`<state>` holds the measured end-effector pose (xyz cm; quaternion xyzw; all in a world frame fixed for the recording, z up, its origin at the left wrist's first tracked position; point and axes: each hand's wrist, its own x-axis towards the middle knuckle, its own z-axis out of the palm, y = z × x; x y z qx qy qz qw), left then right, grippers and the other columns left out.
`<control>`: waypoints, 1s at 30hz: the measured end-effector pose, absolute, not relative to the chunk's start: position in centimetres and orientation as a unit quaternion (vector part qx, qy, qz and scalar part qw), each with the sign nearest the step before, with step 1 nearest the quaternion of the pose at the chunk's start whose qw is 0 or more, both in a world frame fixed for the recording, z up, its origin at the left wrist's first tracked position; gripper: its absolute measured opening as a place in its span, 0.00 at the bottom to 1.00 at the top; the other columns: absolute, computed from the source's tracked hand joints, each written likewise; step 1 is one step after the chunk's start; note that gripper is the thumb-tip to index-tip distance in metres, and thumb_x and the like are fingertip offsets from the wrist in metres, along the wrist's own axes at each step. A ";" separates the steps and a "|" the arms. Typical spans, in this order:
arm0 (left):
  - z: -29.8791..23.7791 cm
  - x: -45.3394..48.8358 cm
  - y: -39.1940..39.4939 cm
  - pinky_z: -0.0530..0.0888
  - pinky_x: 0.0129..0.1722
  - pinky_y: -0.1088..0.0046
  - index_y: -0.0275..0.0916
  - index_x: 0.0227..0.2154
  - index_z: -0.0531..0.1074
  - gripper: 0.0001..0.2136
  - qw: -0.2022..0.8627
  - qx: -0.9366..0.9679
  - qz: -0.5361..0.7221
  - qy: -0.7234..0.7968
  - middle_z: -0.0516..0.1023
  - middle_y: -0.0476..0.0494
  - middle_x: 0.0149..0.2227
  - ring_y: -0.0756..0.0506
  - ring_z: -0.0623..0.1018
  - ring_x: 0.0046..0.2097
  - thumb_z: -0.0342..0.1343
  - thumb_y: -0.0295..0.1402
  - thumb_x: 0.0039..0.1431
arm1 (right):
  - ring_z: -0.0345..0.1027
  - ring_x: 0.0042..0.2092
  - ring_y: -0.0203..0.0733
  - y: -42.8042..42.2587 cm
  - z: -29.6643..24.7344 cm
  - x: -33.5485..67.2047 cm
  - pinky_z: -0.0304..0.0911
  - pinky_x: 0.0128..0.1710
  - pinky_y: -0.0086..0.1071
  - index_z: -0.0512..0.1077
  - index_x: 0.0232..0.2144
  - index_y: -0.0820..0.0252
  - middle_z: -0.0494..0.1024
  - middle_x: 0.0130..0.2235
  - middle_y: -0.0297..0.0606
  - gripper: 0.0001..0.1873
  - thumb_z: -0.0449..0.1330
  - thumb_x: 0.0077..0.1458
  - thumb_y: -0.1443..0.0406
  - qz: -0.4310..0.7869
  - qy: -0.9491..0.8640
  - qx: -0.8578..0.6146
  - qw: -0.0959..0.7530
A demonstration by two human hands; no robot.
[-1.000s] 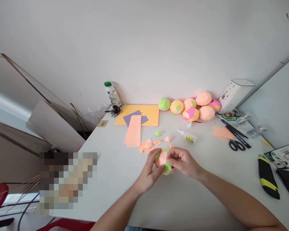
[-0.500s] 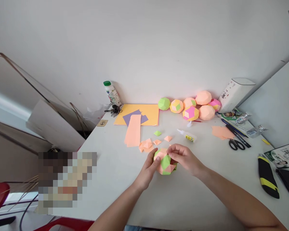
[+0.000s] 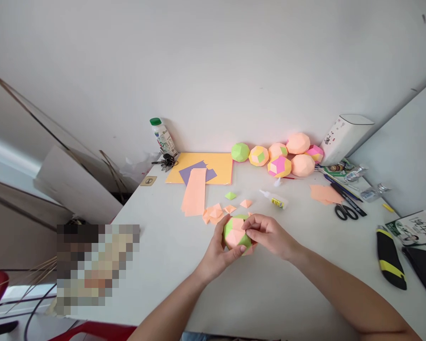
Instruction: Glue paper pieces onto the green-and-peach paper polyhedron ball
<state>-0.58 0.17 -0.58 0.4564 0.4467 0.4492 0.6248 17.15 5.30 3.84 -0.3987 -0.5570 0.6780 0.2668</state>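
A faceted paper ball (image 3: 236,235) in peach and green sits between my hands above the front of the table. My left hand (image 3: 218,251) is wrapped round its left side, with the thumb across the lower front. On the upper right, the pinched fingers of my right hand (image 3: 266,234) press at the ball's edge; part of the ball is hidden behind them. Just beyond lie several folded peach paper pieces (image 3: 213,213) and one green folded piece (image 3: 230,195). A small glue bottle (image 3: 275,200) rests uncapped on its side farther right.
Several finished paper balls (image 3: 279,166) stand along the wall. Peach paper strips (image 3: 195,192) overlap a yellow sheet (image 3: 222,168) at back left, near keys (image 3: 167,161) and a bottle (image 3: 164,137). To the right lie scissors (image 3: 346,211), pens (image 3: 348,199) and a black-and-yellow case (image 3: 391,260).
The ball has turned in my left hand, bringing a wide peach face to the front. My left thumb has shifted down and right. The view has moved slightly.
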 end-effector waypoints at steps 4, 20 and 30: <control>-0.5 -0.5 0.1 0.69 0.56 0.54 0.43 0.63 0.44 0.41 0.643 0.444 0.431 0.452 0.63 0.34 0.59 0.35 0.69 0.58 0.62 0.41 0.53 | 0.66 0.31 0.35 5.3 3.6 17.3 0.66 0.33 0.33 0.70 0.34 0.60 0.70 0.29 0.32 0.05 0.58 0.54 0.65 0.660 -0.586 -0.398 0.249; -0.5 -0.4 0.0 0.71 0.54 0.57 0.44 0.61 0.48 0.37 0.598 0.462 0.428 0.496 0.64 0.37 0.58 0.38 0.70 0.57 0.61 0.40 0.53 | 0.66 0.32 0.36 5.0 4.2 17.1 0.62 0.31 0.29 0.72 0.32 0.58 0.72 0.32 0.34 0.07 0.54 0.53 0.69 0.570 -0.661 -0.432 0.227; -0.4 -0.4 0.1 0.72 0.53 0.58 0.44 0.61 0.48 0.37 0.602 0.459 0.415 0.505 0.64 0.36 0.59 0.37 0.70 0.57 0.61 0.41 0.53 | 0.65 0.31 0.36 4.9 4.4 17.0 0.62 0.31 0.30 0.71 0.32 0.58 0.72 0.31 0.34 0.07 0.54 0.52 0.68 0.578 -0.653 -0.438 0.220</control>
